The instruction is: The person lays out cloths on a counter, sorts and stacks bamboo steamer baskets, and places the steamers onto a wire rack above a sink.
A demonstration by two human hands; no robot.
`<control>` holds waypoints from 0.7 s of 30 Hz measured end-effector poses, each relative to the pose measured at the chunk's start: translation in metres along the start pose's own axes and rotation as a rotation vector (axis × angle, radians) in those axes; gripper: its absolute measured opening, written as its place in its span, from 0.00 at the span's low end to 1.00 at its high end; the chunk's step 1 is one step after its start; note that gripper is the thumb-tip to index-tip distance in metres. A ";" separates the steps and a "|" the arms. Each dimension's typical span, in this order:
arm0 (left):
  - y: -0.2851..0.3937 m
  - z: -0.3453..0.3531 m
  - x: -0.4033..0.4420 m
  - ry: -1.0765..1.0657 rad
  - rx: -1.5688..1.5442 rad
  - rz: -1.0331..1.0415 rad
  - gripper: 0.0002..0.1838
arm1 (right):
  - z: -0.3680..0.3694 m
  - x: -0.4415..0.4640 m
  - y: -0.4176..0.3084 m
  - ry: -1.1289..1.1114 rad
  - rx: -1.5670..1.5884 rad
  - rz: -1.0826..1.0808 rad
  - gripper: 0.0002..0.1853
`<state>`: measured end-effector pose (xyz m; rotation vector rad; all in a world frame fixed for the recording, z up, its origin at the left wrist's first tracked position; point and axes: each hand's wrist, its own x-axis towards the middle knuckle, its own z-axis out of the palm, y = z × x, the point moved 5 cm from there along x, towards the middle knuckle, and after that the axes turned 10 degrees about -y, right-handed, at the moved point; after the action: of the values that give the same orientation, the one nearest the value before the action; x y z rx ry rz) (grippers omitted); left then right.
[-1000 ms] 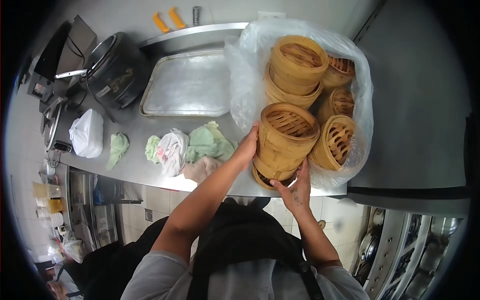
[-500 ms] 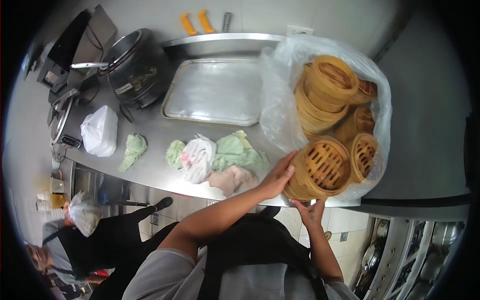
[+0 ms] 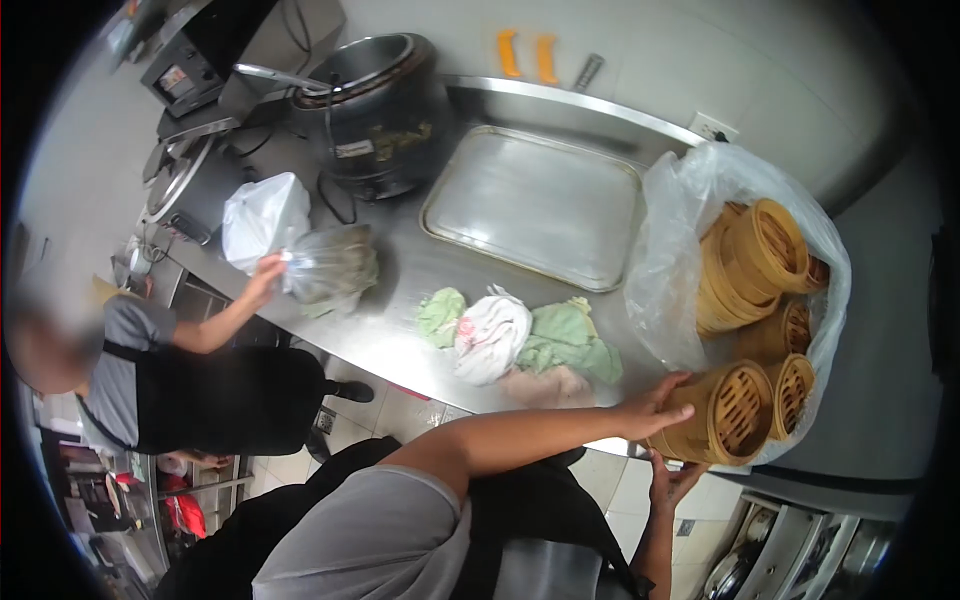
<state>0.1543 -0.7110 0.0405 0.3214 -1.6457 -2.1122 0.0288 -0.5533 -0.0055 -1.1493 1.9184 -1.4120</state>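
At the counter's front edge, a stack of bamboo steamers [image 3: 705, 415] lies between my two hands, its slatted face turned up and to the right. My left hand [image 3: 652, 408] grips its left side, thumb over the wall. Against the near side presses my right hand [image 3: 675, 480], fingers partly hidden behind the stack. Just beyond, more bamboo steamers [image 3: 765, 250] fill a large clear plastic bag [image 3: 665, 290]. A smaller steamer [image 3: 793, 395] touches or nearly touches the held stack; I cannot tell which.
Crumpled cloths [image 3: 493, 335] lie left of my arm. Behind them are a metal tray [image 3: 535, 205] and a dark soup warmer [image 3: 385, 130]. On the left a co-worker's hand [image 3: 265, 280] holds a filled plastic bag [image 3: 335, 268] beside a white bag [image 3: 265, 220].
The view has swung left, so the counter appears shifted right. The co-worker has come to the counter and set a bag over the spot of the lone green cloth. Both my hands keep the steamers.
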 end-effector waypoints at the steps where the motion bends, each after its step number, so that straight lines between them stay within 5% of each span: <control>1: 0.002 0.001 0.000 -0.029 0.050 0.022 0.44 | 0.002 -0.002 0.005 0.001 0.027 -0.032 0.54; 6: 0.009 0.007 -0.003 0.035 0.381 0.036 0.44 | 0.002 0.001 0.017 -0.056 0.117 -0.004 0.54; 12: -0.006 0.009 0.002 0.042 0.135 0.116 0.46 | -0.002 0.010 -0.004 -0.107 0.064 -0.049 0.53; 21: -0.012 0.004 0.000 0.040 0.328 0.067 0.45 | 0.000 0.011 -0.021 -0.148 0.091 -0.022 0.52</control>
<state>0.1502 -0.7057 0.0301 0.3998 -1.9502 -1.7726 0.0297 -0.5651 0.0158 -1.2000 1.7270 -1.3705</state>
